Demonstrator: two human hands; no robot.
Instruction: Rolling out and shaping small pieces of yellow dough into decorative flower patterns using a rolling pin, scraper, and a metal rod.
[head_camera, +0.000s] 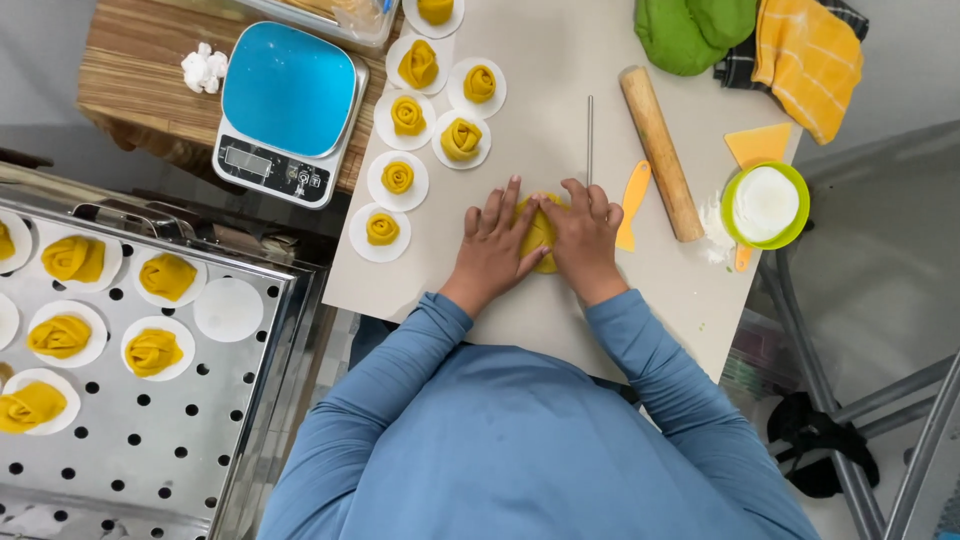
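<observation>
Blue sleeves at the near edge, reaching onto the pale table (560, 60). Left hand (494, 245) and right hand (585, 235) side by side, fingers spread flat, both pressing on 1 piece of yellow dough (541, 235) that peeks out between them. Not gripping anything, just palms and fingers laid on it.

Just right of the dough: an orange plastic scraper (632, 203), then a wooden rolling pin (661, 152) lying at a slant. Thin metal rod (589, 138) just beyond the dough, pointing away. Further right of the dough, a green bowl (765, 205) with white stuff inside.

Left of the dough, a cluster of yellow dough roses (398, 178) on round white papers, 7 in view or so. Way left of the dough and lower down, a perforated steel tray (150, 440) with more roses on papers.

Beyond the dough to the left, a kitchen scale (288, 110) with a blue top. Far right of the dough at the back, green dough lump (692, 32) beside a yellow cloth (808, 60).
</observation>
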